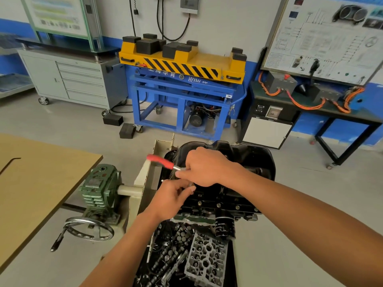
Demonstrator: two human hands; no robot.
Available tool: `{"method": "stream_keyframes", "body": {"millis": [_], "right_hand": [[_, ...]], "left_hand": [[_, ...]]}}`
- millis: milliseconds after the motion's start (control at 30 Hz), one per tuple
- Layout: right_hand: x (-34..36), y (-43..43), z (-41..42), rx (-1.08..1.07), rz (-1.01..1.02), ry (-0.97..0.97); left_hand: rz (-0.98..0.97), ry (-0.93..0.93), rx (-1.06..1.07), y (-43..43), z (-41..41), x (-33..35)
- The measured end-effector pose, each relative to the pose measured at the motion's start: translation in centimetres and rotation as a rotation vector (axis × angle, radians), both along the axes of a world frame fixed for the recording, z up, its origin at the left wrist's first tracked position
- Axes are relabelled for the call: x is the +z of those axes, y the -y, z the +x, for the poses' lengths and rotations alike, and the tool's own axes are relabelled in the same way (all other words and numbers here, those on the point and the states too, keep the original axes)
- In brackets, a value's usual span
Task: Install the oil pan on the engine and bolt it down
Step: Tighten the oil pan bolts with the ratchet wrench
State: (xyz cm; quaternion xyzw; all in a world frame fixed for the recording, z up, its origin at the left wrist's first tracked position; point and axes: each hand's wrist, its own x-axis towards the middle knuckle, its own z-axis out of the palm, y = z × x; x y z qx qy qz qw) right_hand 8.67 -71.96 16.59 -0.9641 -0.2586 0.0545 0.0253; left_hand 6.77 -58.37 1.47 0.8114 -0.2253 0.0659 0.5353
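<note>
Workshop with grey concrete floor; an engine (217,204) is mounted upside down on a cream stand (143,179). The black oil pan (248,154) sits on top of the engine, under and beyond both hands. The right hand (205,168) is over the pan's left edge, fingers curled round the metal shank of a red-handled tool (159,160) whose handle sticks out to the hand's left. The left hand (172,195) lies just below the right, touching it, thumb and fingertips drawn together in a pinch on a small metal part (191,184) at the pan's rim; its kind cannot be told. Nearer than the hands: a black oil filter (224,226) and a cylinder head (207,259). Left of the hands: a green gearbox (99,187), its handwheel (89,228) and a wooden table (31,172).
</note>
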Motion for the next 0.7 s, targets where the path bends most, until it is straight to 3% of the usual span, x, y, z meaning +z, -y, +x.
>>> {"method": "stream_keyframes", "body": {"millis": [167, 267, 700], "right_hand": [[-0.8, -0.2, 1.1, -0.372, 0.288, -0.320], [-0.9, 0.3, 1.6, -0.488, 0.425, -0.367], [0.2, -0.6, 1.5, -0.248, 0.116, -0.143]], "left_hand": [[-0.083, -0.032, 0.035, -0.6, -0.4, 0.0], [-0.081, -0.034, 0.057, -1.1, -0.3, 0.4], [0.062, -0.049, -0.065, -1.7, 1.9, 3.3]]}}
